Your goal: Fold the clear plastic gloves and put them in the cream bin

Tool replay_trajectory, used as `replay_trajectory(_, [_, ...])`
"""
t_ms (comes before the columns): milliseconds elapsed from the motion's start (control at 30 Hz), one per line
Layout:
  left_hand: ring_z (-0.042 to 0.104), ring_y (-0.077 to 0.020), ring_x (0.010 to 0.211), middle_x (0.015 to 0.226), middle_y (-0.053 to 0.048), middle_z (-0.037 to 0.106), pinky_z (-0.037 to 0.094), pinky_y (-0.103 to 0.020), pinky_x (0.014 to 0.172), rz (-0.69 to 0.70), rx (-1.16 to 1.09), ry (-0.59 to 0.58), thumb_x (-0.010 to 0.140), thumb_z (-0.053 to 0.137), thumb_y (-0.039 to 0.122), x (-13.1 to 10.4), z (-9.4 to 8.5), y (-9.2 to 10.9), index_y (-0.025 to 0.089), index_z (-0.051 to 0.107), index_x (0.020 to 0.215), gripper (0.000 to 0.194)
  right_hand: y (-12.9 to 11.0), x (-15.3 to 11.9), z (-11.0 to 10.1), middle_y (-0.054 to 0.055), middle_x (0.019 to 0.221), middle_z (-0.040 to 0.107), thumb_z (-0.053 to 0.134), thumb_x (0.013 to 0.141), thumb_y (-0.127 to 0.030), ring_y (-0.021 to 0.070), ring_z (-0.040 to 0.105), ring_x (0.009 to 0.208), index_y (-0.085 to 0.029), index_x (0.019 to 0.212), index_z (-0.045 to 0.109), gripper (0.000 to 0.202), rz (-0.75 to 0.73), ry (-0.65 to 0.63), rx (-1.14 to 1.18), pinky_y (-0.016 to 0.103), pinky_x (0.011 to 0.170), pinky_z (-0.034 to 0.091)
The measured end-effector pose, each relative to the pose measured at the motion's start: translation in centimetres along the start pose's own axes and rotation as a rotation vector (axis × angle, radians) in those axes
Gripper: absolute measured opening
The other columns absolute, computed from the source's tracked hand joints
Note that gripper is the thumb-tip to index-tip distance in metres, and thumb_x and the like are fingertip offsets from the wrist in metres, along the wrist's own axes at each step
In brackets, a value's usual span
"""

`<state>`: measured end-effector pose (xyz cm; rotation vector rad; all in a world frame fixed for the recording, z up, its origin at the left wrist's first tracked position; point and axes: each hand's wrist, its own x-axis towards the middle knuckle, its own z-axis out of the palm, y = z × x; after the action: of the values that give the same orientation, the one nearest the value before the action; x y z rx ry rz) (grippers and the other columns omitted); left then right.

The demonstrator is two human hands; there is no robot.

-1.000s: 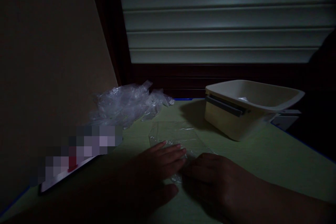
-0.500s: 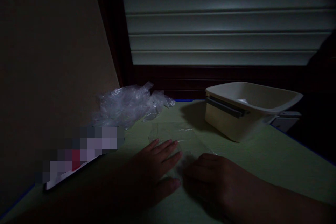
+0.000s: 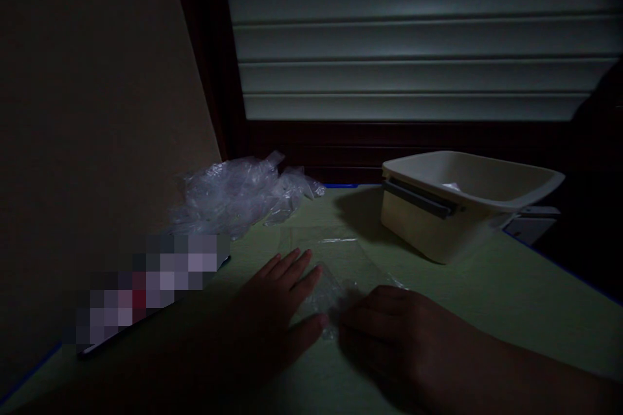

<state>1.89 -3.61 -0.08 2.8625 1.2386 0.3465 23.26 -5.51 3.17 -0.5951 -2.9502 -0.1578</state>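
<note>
A clear plastic bag (image 3: 324, 240) lies on the pale green table, flat at its far end and wrinkled between my hands. My left hand (image 3: 287, 301) rests on its left side, palm down with the fingers spread. At the bag's right side, my right hand (image 3: 389, 324) is closed, its fingertips bent down and hidden from me. Crumpled film shows right beside those fingers, so they appear to grip the bag's edge.
Crumpled clear plastic bags (image 3: 233, 191) are heaped at the back left against the wall. A cream bin (image 3: 438, 233) with a grey handle stands at the back right, something shiny inside. A blurred-out flat object (image 3: 150, 301) lies at the left. Blue edging runs round the table (image 3: 511, 292).
My left hand has slid a little to the left. The film between my hands now shows more wrinkles. My right hand stays nearly in place, still closed.
</note>
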Motion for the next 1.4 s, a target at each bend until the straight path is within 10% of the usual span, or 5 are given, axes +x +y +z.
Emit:
replay_trajectory(300, [0.049, -0.0239, 0.113, 0.125, -0.012, 0.052, 0.046, -0.038, 0.091, 0.212, -0.078, 0.293, 0.083, 0.049, 0.017, -0.5, -0.6, 0.8, 0.015, 0.051, 0.113, 0.030, 0.0, -0.1, 0.5, 0.008, 0.085, 0.066, 0.048, 0.085, -0.010, 0.0194, 0.056, 0.072, -0.012, 0.096, 0.064, 0.019, -0.006, 0.028, -0.037, 0.032, 0.064, 0.042])
replay_trajectory(533, [0.057, -0.0193, 0.086, 0.091, -0.007, 0.062, 0.047, -0.035, 0.081, 0.188, -0.016, 0.262, 0.092, 0.036, 0.021, -0.1, -1.1, 1.1, 0.017, 0.058, 0.080, 0.025, -0.1, -0.1, 0.5, 0.011, 0.093, 0.066, 0.037, 0.090, -0.012, 0.0190, 0.058, 0.084, -0.010, 0.113, 0.057, 0.030, -0.002, 0.129, 0.100, 0.032, 0.074, 0.046])
replay_trajectory(900, [0.054, -0.0206, 0.103, 0.108, -0.008, 0.061, 0.046, -0.039, 0.088, 0.191, -0.052, 0.347, 0.079, 0.034, 0.003, -0.4, 0.2, -1.3, 0.016, 0.051, 0.105, 0.034, 1.6, -0.2, 0.8, 0.010, 0.084, 0.065, 0.048, 0.075, -0.007, 0.0209, 0.059, 0.081, -0.014, 0.079, 0.065, 0.019, 0.339, 0.190, 0.198, 0.035, 0.075, 0.045])
replay_trajectory(1400, [0.053, -0.0175, 0.085, 0.095, -0.006, 0.059, 0.047, -0.030, 0.077, 0.312, -0.175, 0.269, 0.079, 0.040, 0.004, -0.4, -0.7, 0.3, 0.015, 0.051, 0.098, 0.025, 0.3, -0.2, -0.4, 0.009, 0.098, 0.055, 0.050, 0.061, -0.004, 0.0214, 0.048, 0.092, -0.012, 0.106, 0.055, 0.046, 0.292, 0.068, 0.462, 0.036, 0.086, 0.040])
